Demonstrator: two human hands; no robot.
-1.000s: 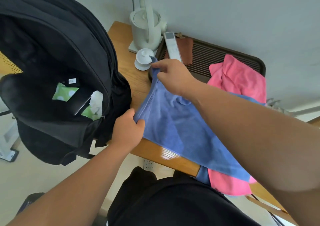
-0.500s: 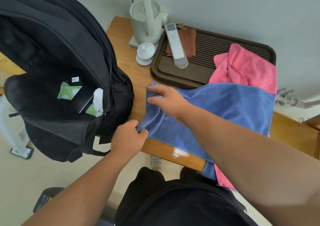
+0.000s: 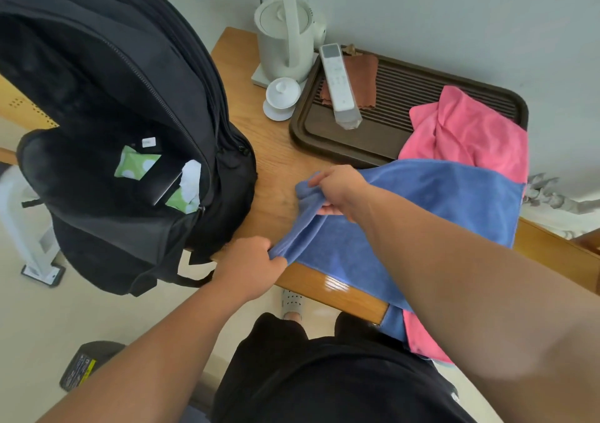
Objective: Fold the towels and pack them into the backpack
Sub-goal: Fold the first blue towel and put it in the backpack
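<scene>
A wooden table (image 3: 276, 176) stands against a pale wall (image 3: 454, 16) on cream floor (image 3: 48, 318).

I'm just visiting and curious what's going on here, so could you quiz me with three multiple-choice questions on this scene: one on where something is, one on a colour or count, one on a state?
1. Where does the white remote lie?
A) on the dark tray
B) on the floor
C) on a chair

2. Which towels are in view?
A) one green
B) a blue towel and a pink towel
C) three white

3. The black backpack is:
A) zipped shut
B) lying flat under a towel
C) open, its inside showing

Answers:
1 A, it lies on the tray's slats.
2 B, the blue one lies over the pink one.
3 C, green packets show inside its mouth.
</scene>
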